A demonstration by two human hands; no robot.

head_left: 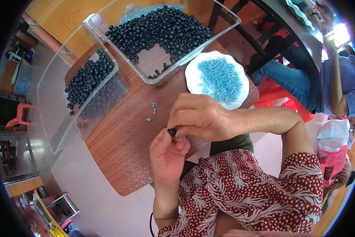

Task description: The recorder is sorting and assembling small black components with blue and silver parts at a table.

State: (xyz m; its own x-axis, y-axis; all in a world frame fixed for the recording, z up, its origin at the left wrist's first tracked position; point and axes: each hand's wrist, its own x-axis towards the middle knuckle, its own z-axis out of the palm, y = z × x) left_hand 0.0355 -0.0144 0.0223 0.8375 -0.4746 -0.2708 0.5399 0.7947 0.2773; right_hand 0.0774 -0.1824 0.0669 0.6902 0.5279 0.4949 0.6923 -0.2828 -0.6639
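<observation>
Black bead [172, 132], a single one, held up over the table [118, 158], toward its near edge. Left hand [168, 154] below it, palm up, thumb and fingertips closed on the bead. Right hand [203, 116] comes in from the right, fingers pinched narrow at the bead's upper side; whether they grip the bead itself or something finer, cannot tell.

Just beyond the hands, on bare wood-grain: a small loose cluster of silvery beads [154, 106], one lying apart from the rest. Right edge of table: white scalloped plate [190, 75], heaped with tiny blue-green beads [221, 79]. Far edge: clear tray [155, 80] with many dark beads [161, 33], a bare patch at its near end. Left edge: second clear container [53, 118], jutting past the edge, more dark beads inside.
</observation>
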